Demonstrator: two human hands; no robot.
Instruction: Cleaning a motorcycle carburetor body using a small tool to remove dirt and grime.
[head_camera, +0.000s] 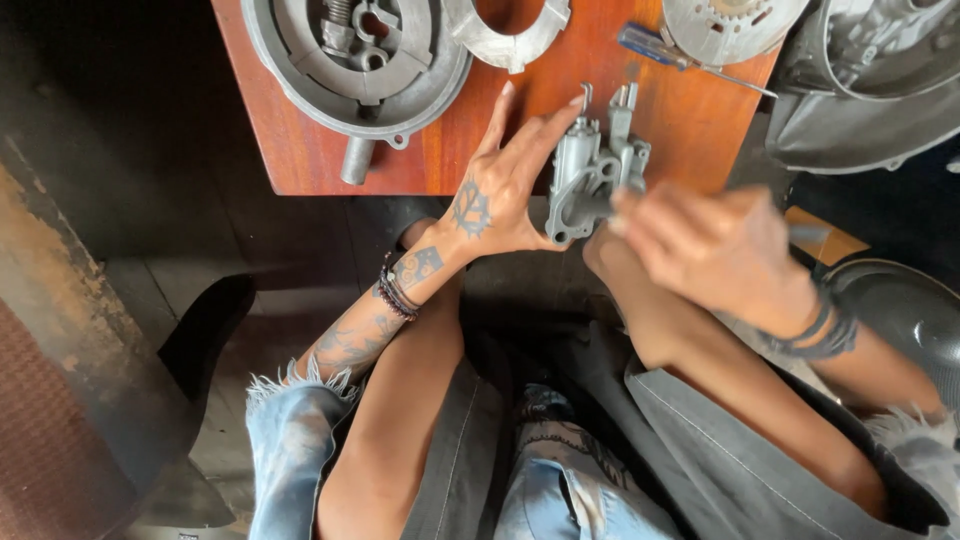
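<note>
Grey cast-metal part (590, 175), likely heavy, rigid: gripped by left hand (500, 195) fingers at body; right hand (715, 245) blurred, grip unclear.

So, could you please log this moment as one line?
left hand: holds grey metal part | right hand: on part, blurred | wooden table

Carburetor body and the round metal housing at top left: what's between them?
Head view: only the left hand, fingers splayed against the carburetor body, and bare wooden tabletop up to the round metal housing.
</note>
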